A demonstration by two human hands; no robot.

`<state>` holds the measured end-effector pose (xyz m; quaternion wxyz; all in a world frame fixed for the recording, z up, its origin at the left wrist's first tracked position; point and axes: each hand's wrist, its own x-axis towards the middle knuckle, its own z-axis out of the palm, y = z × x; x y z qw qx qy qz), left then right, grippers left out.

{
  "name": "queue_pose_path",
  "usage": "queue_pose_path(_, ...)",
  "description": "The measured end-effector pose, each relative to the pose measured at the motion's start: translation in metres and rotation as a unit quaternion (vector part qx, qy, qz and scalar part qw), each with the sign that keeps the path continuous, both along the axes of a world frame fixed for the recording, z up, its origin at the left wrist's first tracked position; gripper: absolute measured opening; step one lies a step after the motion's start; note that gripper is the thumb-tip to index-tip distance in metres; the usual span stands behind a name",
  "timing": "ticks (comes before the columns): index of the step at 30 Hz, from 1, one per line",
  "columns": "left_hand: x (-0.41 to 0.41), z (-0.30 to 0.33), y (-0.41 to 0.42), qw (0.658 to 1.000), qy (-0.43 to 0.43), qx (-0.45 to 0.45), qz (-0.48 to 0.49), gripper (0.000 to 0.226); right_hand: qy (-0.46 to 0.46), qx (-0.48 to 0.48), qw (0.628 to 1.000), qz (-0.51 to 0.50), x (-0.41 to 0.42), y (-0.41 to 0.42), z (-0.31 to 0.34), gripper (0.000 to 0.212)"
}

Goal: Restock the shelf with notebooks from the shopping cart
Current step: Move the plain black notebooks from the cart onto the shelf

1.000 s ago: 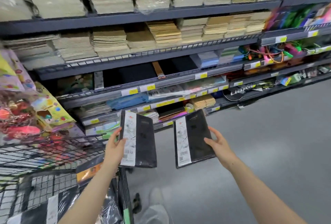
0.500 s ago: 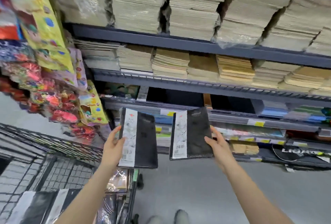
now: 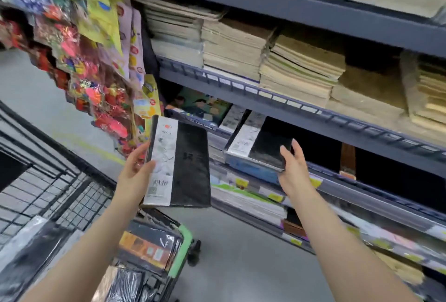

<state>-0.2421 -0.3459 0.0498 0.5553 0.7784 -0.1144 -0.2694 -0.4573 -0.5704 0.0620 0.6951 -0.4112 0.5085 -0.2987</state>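
Notebook (image 3: 179,164) upright — long axis vertical.

smooth grey concrete floor (image 3: 43,99) runs underfoot, marked with a faint yellow-green painted line (image 3: 91,146). dark grey metal shelving (image 3: 313,15) rises on the right, its tiers carrying stacks of tan paper pads (image 3: 301,70). shiny, colourful packets of toys (image 3: 96,60) hang in a crowded cluster at the left end.
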Motion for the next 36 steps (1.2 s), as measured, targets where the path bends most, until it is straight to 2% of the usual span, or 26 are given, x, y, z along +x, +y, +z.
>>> queue_pose_path(4, 0.009, -0.022, -0.012, 1.0, -0.004, -0.028, 0.006, 0.041, 0.015, -0.034, 0.999, 0.031, 0.033, -0.028, -0.028, 0.057)
queue_pose_path(7, 0.016, -0.031, -0.021, 0.999, 0.007, -0.043, 0.016, 0.042, 0.124, -0.163, 0.974, 0.096, 0.032, -0.031, -0.048, 0.06)
queue_pose_path(10, 0.022, -0.033, -0.027, 0.999, 0.007, -0.052, 0.001, 0.041, 0.196, -0.337, 0.9, 0.194, 0.015, -0.016, -0.06, 0.06)
queue_pose_path(13, 0.03, -0.034, -0.029, 0.998, -0.003, -0.062, -0.013, 0.041, 0.264, -0.455, 0.818, 0.233, 0.013, -0.012, -0.071, 0.039)
queue_pose_path(17, 0.033, -0.039, -0.028, 0.998, -0.009, -0.064, -0.024, 0.043, 0.364, -0.526, 0.74, 0.208, 0.035, -0.028, -0.069, 0.033)
queue_pose_path(20, 0.034, -0.042, -0.03, 0.997, 0.004, -0.069, -0.024, 0.045, 0.431, -0.53, 0.703, 0.199, 0.057, -0.039, -0.064, 0.035)
queue_pose_path(30, 0.032, -0.04, -0.028, 0.995, 0.02, -0.096, -0.034, 0.044, 0.484, -0.495, 0.688, 0.219, 0.072, -0.048, -0.073, 0.054)
queue_pose_path(36, 0.027, -0.036, -0.023, 0.993, 0.03, -0.106, -0.045, 0.043, 0.485, -0.482, 0.691, 0.235, 0.07, -0.042, -0.067, 0.053)
